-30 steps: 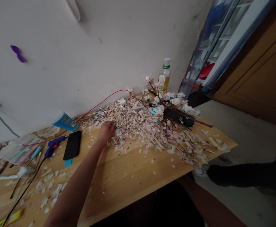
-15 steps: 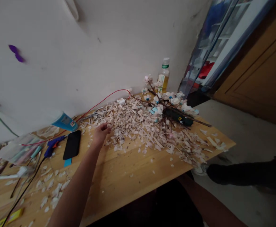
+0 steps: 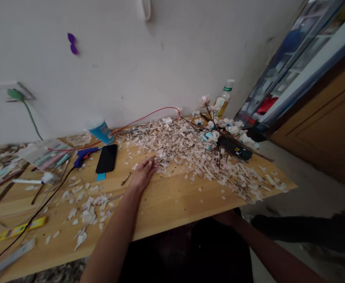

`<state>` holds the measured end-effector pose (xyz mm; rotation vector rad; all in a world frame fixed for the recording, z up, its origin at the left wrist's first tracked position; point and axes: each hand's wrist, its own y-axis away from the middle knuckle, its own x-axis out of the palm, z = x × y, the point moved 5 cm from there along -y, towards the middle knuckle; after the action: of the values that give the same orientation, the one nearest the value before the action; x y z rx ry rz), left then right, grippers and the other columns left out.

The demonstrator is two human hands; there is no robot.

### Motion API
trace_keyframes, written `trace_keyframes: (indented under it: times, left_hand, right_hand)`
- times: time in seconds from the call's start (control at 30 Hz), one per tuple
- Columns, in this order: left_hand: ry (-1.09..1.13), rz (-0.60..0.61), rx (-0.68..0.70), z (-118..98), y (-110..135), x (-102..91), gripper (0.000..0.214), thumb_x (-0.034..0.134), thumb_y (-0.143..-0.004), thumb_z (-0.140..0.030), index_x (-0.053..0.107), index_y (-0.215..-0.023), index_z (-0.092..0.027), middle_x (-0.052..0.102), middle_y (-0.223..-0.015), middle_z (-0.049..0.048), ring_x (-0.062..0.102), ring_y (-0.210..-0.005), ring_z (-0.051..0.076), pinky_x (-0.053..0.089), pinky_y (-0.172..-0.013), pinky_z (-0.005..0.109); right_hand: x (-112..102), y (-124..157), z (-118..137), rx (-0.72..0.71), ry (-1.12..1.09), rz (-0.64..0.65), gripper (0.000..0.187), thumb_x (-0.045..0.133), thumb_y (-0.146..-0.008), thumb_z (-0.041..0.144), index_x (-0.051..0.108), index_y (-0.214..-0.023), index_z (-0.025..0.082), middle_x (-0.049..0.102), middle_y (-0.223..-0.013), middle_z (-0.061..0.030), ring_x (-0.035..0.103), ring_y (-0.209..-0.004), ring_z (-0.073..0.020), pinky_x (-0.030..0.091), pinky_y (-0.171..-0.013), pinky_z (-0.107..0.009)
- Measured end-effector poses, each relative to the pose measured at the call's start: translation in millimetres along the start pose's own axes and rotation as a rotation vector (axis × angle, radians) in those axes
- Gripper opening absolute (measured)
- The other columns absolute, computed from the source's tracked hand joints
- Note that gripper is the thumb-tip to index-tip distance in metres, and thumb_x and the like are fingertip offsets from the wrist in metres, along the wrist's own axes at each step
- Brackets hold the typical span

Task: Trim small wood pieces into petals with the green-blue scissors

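Beside the near left edge of a wide heap of pale, petal-like scraps rests my left hand, its fingers curled in toward the thumb. Anything small between those fingertips is too fine to make out. Down by the table's front edge, my right hand is low and dark, with its fingers hidden. Twigs bearing white and light blue blossoms lie across the heap's right side, over a dark green object. A short brown twig piece lies just left of my left wrist.
Left of the heap are a black phone, a blue cup and a blue glue gun with its cord. A bottle stands by the wall. Loose petals, a yellow box and a flat grey tool lie nearer me.
My view has swung left. My left hand has drawn back slightly from the scraps, toward the table's front, fingers still curled. My right hand stays low by the edge.
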<state>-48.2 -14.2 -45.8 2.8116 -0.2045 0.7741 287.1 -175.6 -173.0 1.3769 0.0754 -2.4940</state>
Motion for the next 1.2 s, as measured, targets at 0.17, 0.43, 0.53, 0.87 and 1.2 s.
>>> trace_keyframes:
  times: [0.17,0.43,0.53,0.87,1.2]
  left_hand:
    - [-0.023,0.067,0.056,4.2,1.9,3.1,0.045,0.081,-0.074,-0.033,0.064,-0.113,-0.019,0.074,-0.093,0.0052,0.067,-0.074,0.013,0.053,-0.079,0.029]
    - [0.003,0.111,0.023,11.0,4.1,9.6,0.040,0.085,-0.068,-0.035,0.067,-0.100,-0.020,0.072,-0.086,0.0030,0.065,-0.076,0.014,0.051,-0.081,0.030]
    - [0.025,0.111,0.001,14.0,4.7,12.7,0.042,0.087,-0.064,-0.032,0.070,-0.099,-0.018,0.071,-0.086,0.0032,0.065,-0.080,0.015,0.051,-0.082,0.029]
    - [0.090,0.011,0.009,16.4,2.5,4.4,0.036,0.086,-0.061,-0.046,0.064,-0.063,-0.018,0.059,-0.062,-0.0022,0.054,-0.061,0.011,0.049,-0.066,0.025]
    - [-0.013,0.014,-0.033,17.8,2.9,11.2,0.024,0.085,-0.066,-0.035,0.071,-0.073,-0.017,0.068,-0.076,0.0015,0.060,-0.072,0.014,0.050,-0.071,0.028]
  right_hand:
    - [29.1,56.9,63.3,-0.216,0.061,0.223,0.066,0.067,-0.076,0.042,0.056,-0.139,0.022,0.059,-0.138,-0.0153,0.056,-0.125,-0.0387,0.047,-0.104,-0.056]
    - [-72.2,-15.9,173.0,-0.173,0.280,-0.733,0.064,0.063,-0.086,0.031,0.042,-0.146,0.024,0.058,-0.127,-0.0150,0.055,-0.118,-0.0363,0.049,-0.100,-0.058]
    - [-83.1,-77.7,187.1,-0.163,0.179,-0.679,0.051,0.059,-0.085,0.028,0.047,-0.134,0.018,0.056,-0.122,-0.0168,0.052,-0.117,-0.0338,0.049,-0.098,-0.055]
    - [-56.0,-113.2,177.1,-0.169,0.142,-0.650,0.052,0.059,-0.082,0.032,0.047,-0.130,0.017,0.054,-0.124,-0.0170,0.049,-0.117,-0.0330,0.045,-0.099,-0.052]
    - [-55.6,-113.2,181.9,-0.111,0.201,-0.552,0.048,0.057,-0.084,0.035,0.049,-0.128,0.017,0.057,-0.125,-0.0174,0.050,-0.117,-0.0346,0.042,-0.095,-0.051]
